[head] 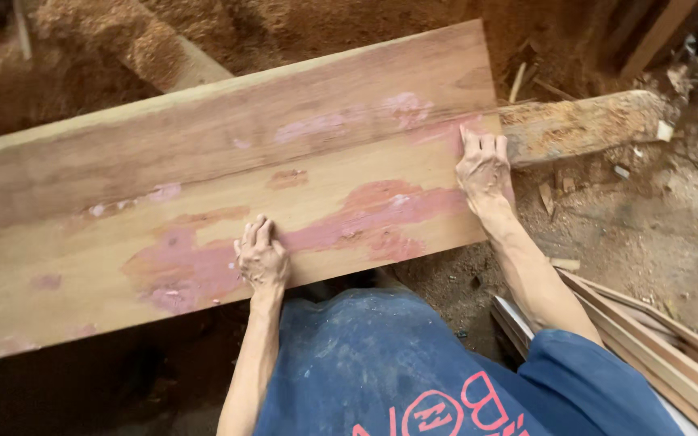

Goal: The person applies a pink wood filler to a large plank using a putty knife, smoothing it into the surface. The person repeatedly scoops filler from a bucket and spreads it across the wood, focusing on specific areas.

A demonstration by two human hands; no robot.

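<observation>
Blue cloth, worn by the person and dusted pale, filled the bottom centre of the frame, with both bare forearms rising from it.

Above it, a broad wooden plank was seen stretched from the far left edge to right of centre, tilted slightly so that its right end stood higher in the picture. Patches of worn pink paint were scattered across its face (mostly along the lower half). It was judged heavy and stiff, a thick slab that would not flex, with a rough, dry surface unlikely to slip; splinters at the edges and the sawn end were thought the likelier hazard. Hold was best taken at the near long edge and at the right end, where the weight could be steered.

That was where the hands were placed. The left hand was laid flat on the near edge at lower centre, fingers spread and pressing rather than clenched. The right hand was set at the plank's right end, fingers hooked over the top face near the corner.

Sawdust was heaped across the upper left, a rough log end lay beyond the right hand, and thin wooden strips were stacked at the lower right.
</observation>
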